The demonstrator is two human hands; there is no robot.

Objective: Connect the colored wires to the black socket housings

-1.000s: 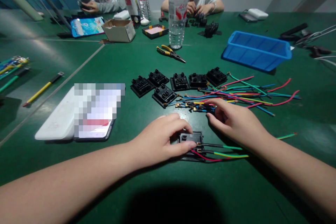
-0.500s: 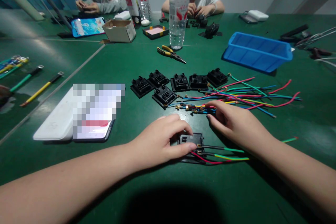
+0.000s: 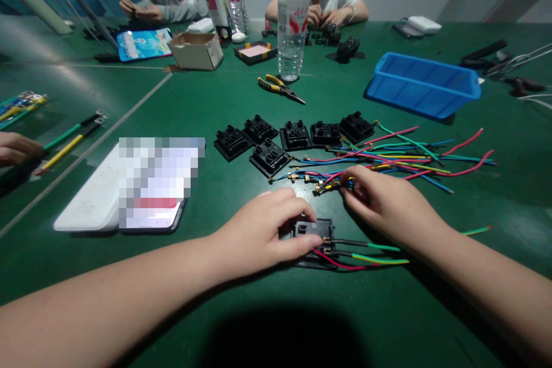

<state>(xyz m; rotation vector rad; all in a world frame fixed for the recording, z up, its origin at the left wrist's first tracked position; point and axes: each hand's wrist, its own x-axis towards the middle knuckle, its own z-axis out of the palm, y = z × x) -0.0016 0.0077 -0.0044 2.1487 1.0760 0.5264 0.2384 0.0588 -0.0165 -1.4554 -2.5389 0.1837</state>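
Note:
My left hand [image 3: 280, 227] is closed on a square black plastic socket panel [image 3: 330, 227], thumb on its back and fingers on the far side. Black-sleeved green and yellow-green wires and a red wire [image 3: 349, 265] run from the panel toward the right. My right hand [image 3: 375, 195] is at the near side of a pile of coloured wires [image 3: 388, 155] with brass terminals. Its thumb and fingertips close on wires with yellow and black parts; how many is hidden. Behind lie several more black socket panels [image 3: 295, 135].
Pliers [image 3: 280, 89] lie beyond the panels, near a water bottle [image 3: 293, 29]. A blue bin [image 3: 425, 86] stands at back right. At left are a white flat case [image 3: 92, 195] and a phone [image 3: 159, 207]. A co-worker's hand [image 3: 17, 149] is at the left edge; two people sit opposite.
My right fingertips have drawn some wires slightly, and their terminal ends have shifted in the pile. My left hand stays still on the panel. The co-worker's hand at left has moved a green cable rightward.

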